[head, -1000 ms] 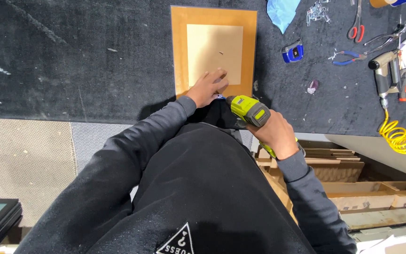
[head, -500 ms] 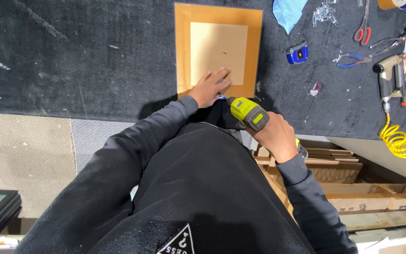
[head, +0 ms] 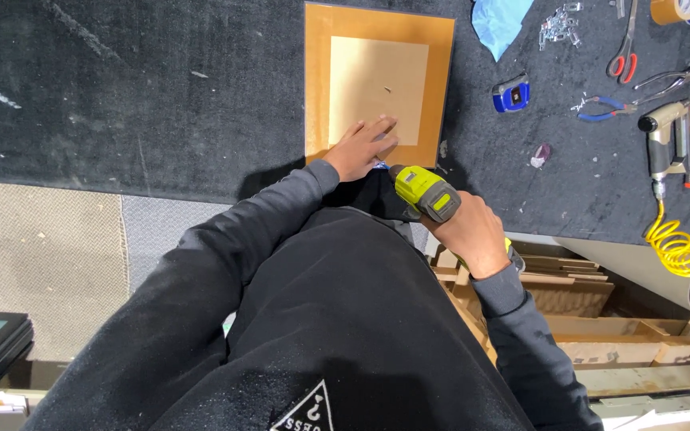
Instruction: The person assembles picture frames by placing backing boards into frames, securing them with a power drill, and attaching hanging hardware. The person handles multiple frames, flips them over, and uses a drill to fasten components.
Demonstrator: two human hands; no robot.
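A: Black carpet covers the big workbench (head: 161, 88), and your wooden picture frame (head: 317, 80) lies flat on it, back side up, near the edge close to you.

B: Is the frame heavy?

A: I think not. It looks like thin wood with a pale backing board (head: 377, 88) set in the middle. The wood should be stiff. The board may bend if you push hard in the middle, so press near the rim.

B: Where are your hands?

A: Your left hand (head: 365, 148) lies open and flat on the bottom edge of the frame, fingers spread onto the board. That is a good spot to hold it down. The carpet should help stop it from sliding.

B: And the other one?

A: Your right hand (head: 473, 235) is closed tight around the handle of the yellow-green drill (head: 426, 191). Its nose points at the frame's bottom edge, just beside your left fingers. The very tip is hidden, so I cannot tell if it touches the wood.

B: How will the drill feel?

A: Solid and a bit heavy, I guess. Grip the handle, like you do now.

B: What else is there?

A: A yellow curly hose (head: 676, 247), a blue cloth (head: 498, 24), red scissors (head: 623, 56), and a small blue tape measure (head: 511, 94), all well apart from the frame.
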